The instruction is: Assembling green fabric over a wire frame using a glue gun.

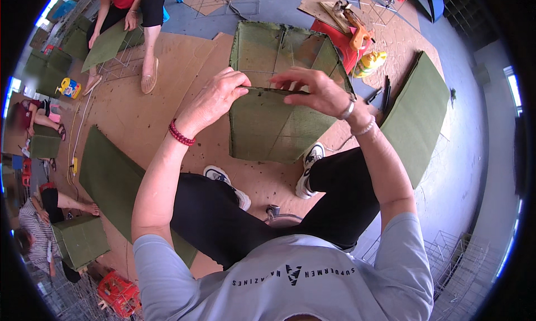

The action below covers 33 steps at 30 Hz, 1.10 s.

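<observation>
An open box of green fabric over a thin wire frame [262, 131] stands on the floor between my feet, its near top edge level with my hands. My left hand [220, 95] is closed, thumb and fingers pinching that edge near its left end. Farther right along the same edge, my right hand [321, 92] hovers with its fingers apart and slightly bent. Whether its fingertips touch the fabric is hard to make out. Through the opening, the box's inside [279, 50] shows fabric walls and wire rods.
Flat green fabric panels lie at my right [419, 114] and left [109, 164]. An orange hand tool [360, 37] rests by a red box [338, 42] and a yellow bag [369, 63]. Co-workers sit at the left; one holds a green panel [106, 46]. Wire frames [452, 259] stand lower right.
</observation>
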Available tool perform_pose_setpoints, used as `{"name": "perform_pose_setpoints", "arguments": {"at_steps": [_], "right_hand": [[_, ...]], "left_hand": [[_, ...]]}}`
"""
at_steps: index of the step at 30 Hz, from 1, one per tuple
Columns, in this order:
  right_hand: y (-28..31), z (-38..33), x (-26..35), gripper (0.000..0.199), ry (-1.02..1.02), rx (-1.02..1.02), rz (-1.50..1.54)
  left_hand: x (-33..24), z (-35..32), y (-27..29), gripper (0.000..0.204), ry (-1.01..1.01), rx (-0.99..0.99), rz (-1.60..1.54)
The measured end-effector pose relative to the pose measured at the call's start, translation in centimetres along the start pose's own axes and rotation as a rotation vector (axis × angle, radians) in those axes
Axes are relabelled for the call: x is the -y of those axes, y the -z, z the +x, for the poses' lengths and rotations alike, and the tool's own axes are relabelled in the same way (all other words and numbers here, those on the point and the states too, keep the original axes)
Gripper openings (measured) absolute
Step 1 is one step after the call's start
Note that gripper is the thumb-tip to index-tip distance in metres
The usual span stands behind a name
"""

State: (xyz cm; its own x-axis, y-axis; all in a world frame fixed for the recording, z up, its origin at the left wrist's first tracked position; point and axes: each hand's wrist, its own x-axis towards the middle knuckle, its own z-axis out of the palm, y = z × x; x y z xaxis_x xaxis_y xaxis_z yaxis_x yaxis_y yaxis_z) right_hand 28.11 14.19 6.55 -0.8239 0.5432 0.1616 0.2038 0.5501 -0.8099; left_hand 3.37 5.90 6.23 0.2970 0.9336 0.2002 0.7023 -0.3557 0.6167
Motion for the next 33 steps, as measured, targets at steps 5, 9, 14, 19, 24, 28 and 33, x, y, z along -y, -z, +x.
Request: {"name": "perform_pose_setpoints", "arguments": {"at_steps": [5,9,14,19,24,28,33], "right_hand": [[-1.2,0.1,-1.5,0.035,-0.030,0.132,0.030],[-0.9,-0.4,-1.7,0.033,-0.101,0.184,0.123],[-0.3,-0.3,-2.0,0.031,-0.196,0.303,0.295],[0.2,0.1,-2.1,0.029,-0.223,0.355,0.337],[0.3,0.4,-2.7,0.028,-0.200,0.383,0.366],[0.6,0.9,-3.5,0.028,-0.209,0.374,0.361],[1.1,1.1,-3.2,0.028,-0.245,0.335,0.322]], "left_hand": [[-1.4,-0.4,-0.9,0.015,-0.141,0.001,-0.020],[-2.2,-0.4,-0.7,0.014,-0.080,0.095,-0.037],[-2.4,-0.1,-0.5,0.015,-0.048,0.151,-0.083],[-2.4,0.1,-0.6,0.017,-0.002,0.193,-0.110],[-2.4,0.4,-0.5,0.017,0.011,0.191,-0.109],[-2.1,0.7,-0.5,0.017,0.003,0.177,-0.114],[-1.7,1.1,-0.5,0.016,0.030,0.170,-0.128]]}}
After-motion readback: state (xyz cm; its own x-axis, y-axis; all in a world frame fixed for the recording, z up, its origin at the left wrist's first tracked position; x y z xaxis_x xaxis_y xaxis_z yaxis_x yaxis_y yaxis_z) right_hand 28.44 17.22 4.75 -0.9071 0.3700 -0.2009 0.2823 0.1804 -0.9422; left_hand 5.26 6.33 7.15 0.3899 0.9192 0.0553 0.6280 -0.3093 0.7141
